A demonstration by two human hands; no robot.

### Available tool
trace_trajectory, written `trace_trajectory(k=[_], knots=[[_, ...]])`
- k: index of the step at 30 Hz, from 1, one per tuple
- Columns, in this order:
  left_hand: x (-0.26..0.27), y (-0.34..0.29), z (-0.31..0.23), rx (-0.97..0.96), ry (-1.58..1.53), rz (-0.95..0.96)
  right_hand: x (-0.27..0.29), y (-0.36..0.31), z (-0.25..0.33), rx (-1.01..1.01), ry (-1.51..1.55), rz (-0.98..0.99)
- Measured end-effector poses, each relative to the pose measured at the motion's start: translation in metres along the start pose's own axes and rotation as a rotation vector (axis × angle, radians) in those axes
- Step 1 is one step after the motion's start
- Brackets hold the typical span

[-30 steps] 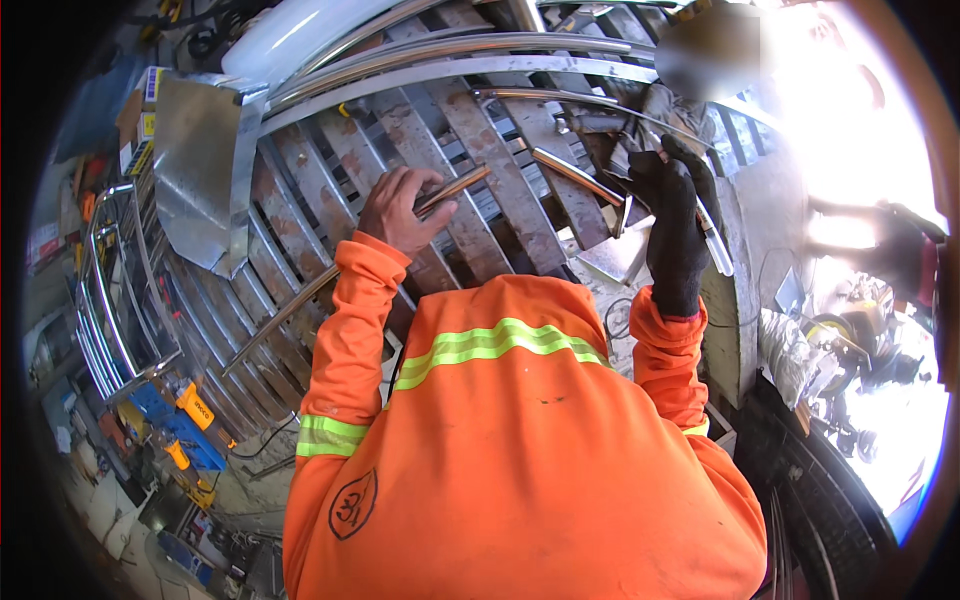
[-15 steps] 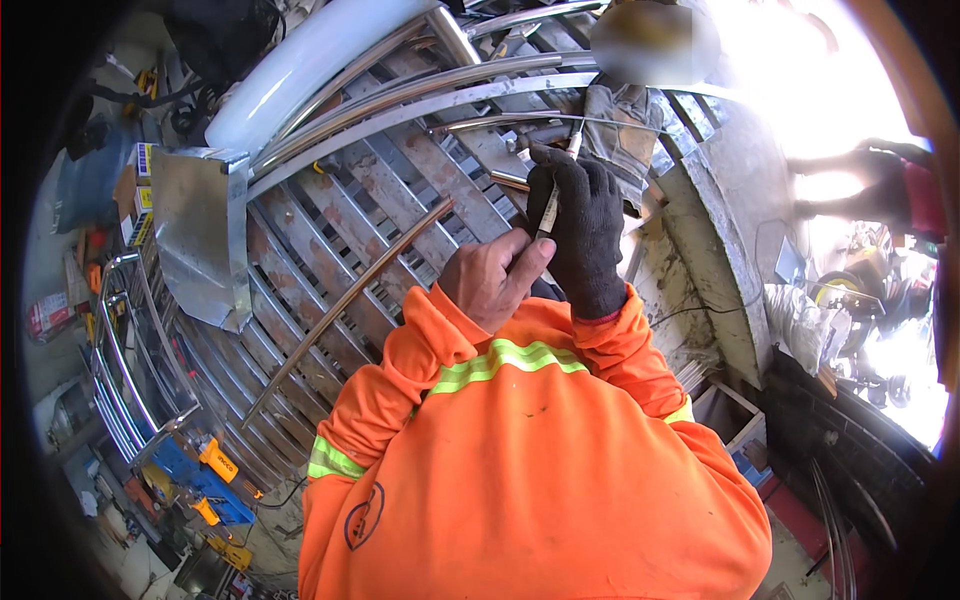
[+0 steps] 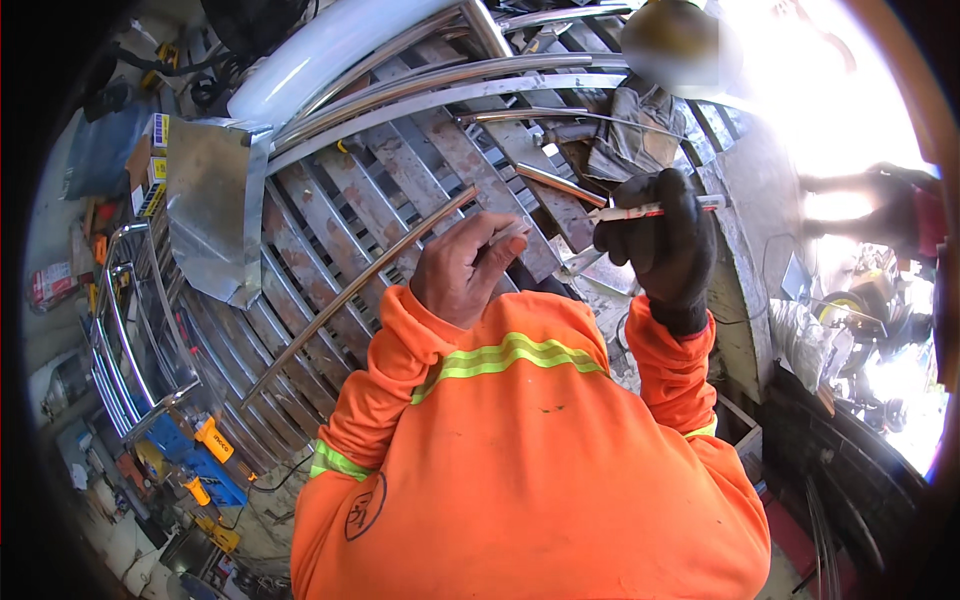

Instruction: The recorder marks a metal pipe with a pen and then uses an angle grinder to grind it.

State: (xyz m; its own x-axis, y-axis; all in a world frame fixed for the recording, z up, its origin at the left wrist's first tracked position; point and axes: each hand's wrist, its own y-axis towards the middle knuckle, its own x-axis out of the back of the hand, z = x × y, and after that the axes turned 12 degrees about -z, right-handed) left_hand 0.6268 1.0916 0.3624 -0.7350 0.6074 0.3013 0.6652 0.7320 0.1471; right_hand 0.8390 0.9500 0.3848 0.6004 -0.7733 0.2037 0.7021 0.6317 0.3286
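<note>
My right hand (image 3: 665, 240), in a black knit glove, grips a slim white marker pen (image 3: 645, 211) with red marks. The pen lies nearly level, its narrow tip toward the left. My bare left hand (image 3: 462, 268) is a short way to the left, thumb and forefinger pinched together. A small pale piece (image 3: 517, 229) shows at their tips, too small to tell what it is. Beyond the hands a short shiny metal tube (image 3: 562, 186) lies on the slatted metal bench (image 3: 430, 170). A longer tube (image 3: 350, 292) slants across the slats left of my left hand.
Bent steel tubes (image 3: 430, 72) and a pale wrapped roll (image 3: 330, 55) lie at the far side. A folded sheet-metal piece (image 3: 213, 205) is at the left, above yellow power tools (image 3: 213, 438). A crumpled grey cloth (image 3: 637, 135) lies ahead. Another person (image 3: 890, 208) is far right.
My hands were together at the pen and are now apart. The right hand moved right with the pen, which turned from upright to nearly level. The left hand stayed about where it was.
</note>
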Motion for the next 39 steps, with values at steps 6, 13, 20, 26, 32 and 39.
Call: trace_trajectory(k=[6, 13, 20, 26, 32, 39], knots=[[0.004, 0.002, -0.002, -0.083, 0.057, -0.003, -0.022, -0.001, 0.025, -0.192, 0.214, 0.172], [0.003, 0.001, 0.000, -0.228, 0.125, -0.030, -0.035, -0.004, 0.018, -0.483, 0.312, 0.289], [0.003, -0.002, -0.011, -0.299, 0.149, -0.014, -0.041, -0.007, -0.010, 0.291, 0.062, 0.403], [0.010, -0.005, 0.001, -0.339, 0.182, -0.144, -0.055, -0.009, -0.007, -0.751, 0.548, 0.664], [0.023, -0.014, 0.005, -0.041, 0.145, -0.072, -0.072, -0.001, 0.000, -0.843, 0.558, 0.706], [0.006, -0.001, -0.002, 0.239, 0.148, 0.015, -0.029, 0.054, -0.044, -0.017, -0.073, 0.282]])
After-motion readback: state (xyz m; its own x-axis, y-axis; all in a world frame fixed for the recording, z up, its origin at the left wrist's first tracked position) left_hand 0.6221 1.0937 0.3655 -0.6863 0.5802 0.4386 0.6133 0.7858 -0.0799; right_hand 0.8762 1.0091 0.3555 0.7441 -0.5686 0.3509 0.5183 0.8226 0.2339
